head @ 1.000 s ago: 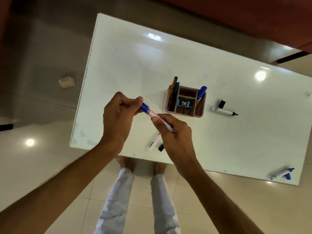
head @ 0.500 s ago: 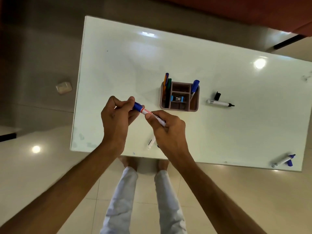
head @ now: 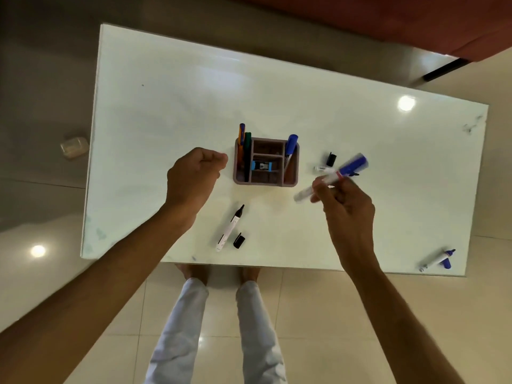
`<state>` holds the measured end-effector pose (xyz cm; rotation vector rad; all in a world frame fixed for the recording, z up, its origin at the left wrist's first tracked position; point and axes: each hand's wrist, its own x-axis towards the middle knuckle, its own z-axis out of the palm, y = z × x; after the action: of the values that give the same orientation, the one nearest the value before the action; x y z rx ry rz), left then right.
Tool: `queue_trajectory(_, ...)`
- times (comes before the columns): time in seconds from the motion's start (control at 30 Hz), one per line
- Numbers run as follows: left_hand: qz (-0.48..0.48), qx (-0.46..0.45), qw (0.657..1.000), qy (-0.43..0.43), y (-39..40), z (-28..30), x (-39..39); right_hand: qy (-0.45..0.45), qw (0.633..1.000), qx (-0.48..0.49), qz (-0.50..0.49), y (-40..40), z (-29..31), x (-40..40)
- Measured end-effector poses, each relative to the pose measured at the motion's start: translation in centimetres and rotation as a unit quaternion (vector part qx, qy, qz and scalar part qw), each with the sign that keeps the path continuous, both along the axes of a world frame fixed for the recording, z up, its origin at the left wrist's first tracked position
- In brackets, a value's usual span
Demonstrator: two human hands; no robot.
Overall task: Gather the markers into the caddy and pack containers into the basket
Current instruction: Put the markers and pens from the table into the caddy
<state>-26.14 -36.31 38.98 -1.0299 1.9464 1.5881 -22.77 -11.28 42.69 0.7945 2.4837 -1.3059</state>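
Nearest us, an uncapped black marker (head: pixel 230 228) is lying beside its cap (head: pixel 238 240). Our right hand (head: pixel 343 207) is pinching a blurred, blue-capped white marker (head: pixel 331 177) above the table (head: pixel 166 106), right of the caddy (head: pixel 266 162). Our left hand (head: pixel 194 178) is hanging curled closed, holding nothing, left of it.

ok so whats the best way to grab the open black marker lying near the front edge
Pinch the white barrel of the black marker at its middle, coming straight down from above. It lies flat, bare tip pointing away toward the caddy, so stay off the inky end. Its cap lies loose beside it.
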Motion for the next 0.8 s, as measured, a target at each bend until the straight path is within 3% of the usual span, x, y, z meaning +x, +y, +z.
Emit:
queue_trajectory(0.33,-0.053,-0.036,0.997,-0.045,1.1,-2.0,0.8,0.052,0.987,0.119,0.098,0.5,-1.9,-4.2)
queue_trajectory(0.6,-0.066,-0.033,0.995,-0.069,1.7,-2.3,0.7,0.01,0.975,0.115,0.19,0.1,-4.0,-6.0)
queue_trajectory(0.8,-0.056,-0.027,0.995,-0.072,1.5,-3.1,1.1,0.011,0.976,0.108,0.191,1.0,-3.6,-5.9)
